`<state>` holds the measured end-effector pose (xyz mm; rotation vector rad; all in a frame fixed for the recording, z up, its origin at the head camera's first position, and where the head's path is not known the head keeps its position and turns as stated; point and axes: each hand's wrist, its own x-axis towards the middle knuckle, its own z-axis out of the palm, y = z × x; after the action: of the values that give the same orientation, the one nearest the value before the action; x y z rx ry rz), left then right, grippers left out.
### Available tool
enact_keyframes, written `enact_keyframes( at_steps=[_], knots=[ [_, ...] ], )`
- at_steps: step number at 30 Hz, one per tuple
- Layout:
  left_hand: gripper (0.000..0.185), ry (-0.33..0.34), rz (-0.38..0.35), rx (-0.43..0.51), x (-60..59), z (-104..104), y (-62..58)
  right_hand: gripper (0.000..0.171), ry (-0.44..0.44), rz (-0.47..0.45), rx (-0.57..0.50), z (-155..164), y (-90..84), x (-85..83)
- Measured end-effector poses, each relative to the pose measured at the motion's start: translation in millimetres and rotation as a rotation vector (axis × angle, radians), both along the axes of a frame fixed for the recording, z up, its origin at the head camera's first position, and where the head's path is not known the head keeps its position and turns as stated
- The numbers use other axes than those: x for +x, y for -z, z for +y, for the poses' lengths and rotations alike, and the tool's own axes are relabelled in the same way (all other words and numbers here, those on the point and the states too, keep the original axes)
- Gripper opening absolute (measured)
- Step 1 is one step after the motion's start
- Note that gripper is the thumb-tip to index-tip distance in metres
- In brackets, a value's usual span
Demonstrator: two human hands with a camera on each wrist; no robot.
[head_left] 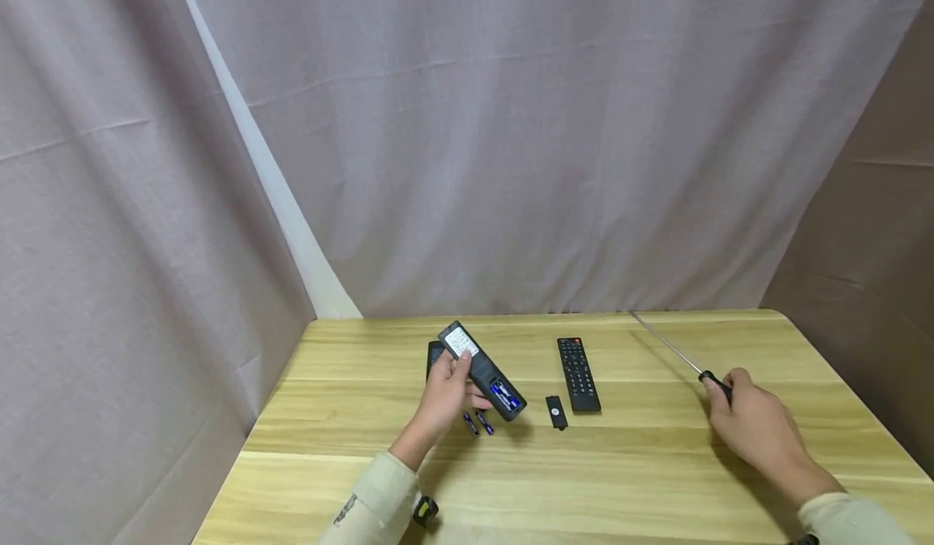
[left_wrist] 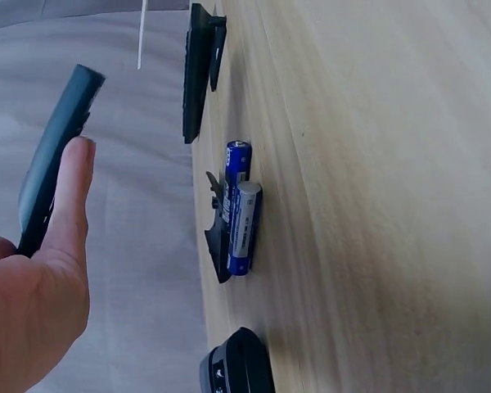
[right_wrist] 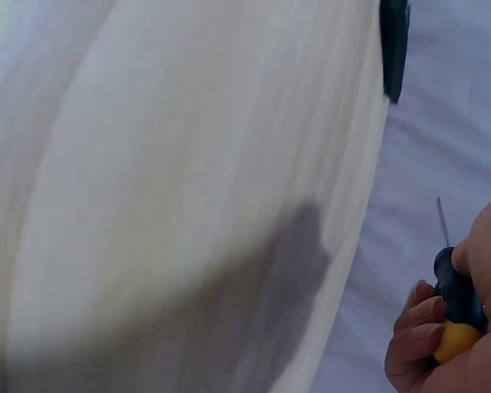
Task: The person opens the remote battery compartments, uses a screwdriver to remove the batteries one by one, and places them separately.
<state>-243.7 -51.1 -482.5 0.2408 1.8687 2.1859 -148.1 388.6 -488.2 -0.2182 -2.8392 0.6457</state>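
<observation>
Wooden table (head_left: 627,456), grey curtain behind. Left hand (head_left: 442,395) grips a black remote (head_left: 481,372) lifted off the table, back side up, battery bay open with blue cells showing; pale sticker near its far end, writing too small to read. Beneath, two loose batteries (head_left: 477,424). Just right, small black cover (head_left: 556,412), then second remote (head_left: 579,374) lying flat. Far right, right hand (head_left: 755,431) clenched round a screwdriver (head_left: 674,352), long shaft pointing far-left.
</observation>
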Motion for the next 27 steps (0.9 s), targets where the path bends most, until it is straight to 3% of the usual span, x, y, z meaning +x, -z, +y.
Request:
enact_keyframes(
  at_steps=[4, 12, 21, 27],
  knots=[
    [0.038, -0.025, 0.019, 0.001, -0.4, 0.7, -1.4, 0.034, -0.023, 0.077, 0.009, -15.6, -3.4, 1.5],
    [0.037, -0.012, 0.047, 0.024, -3.3, 3.1, -6.8, 0.025, -0.097, 0.167, 0.010, -43.7, -12.8, 6.0],
    [0.048, -0.035, 0.080, 0.075, -9.8, 8.1, -15.2, 0.008, -0.240, 0.321, 0.052, -78.7, -18.7, 11.4],
    [0.047, -0.062, 0.081, 0.081, -11.4, 11.4, -20.1, 0.013, -0.319, 0.410, 0.082, -98.4, -24.2, 17.0]
  ],
)
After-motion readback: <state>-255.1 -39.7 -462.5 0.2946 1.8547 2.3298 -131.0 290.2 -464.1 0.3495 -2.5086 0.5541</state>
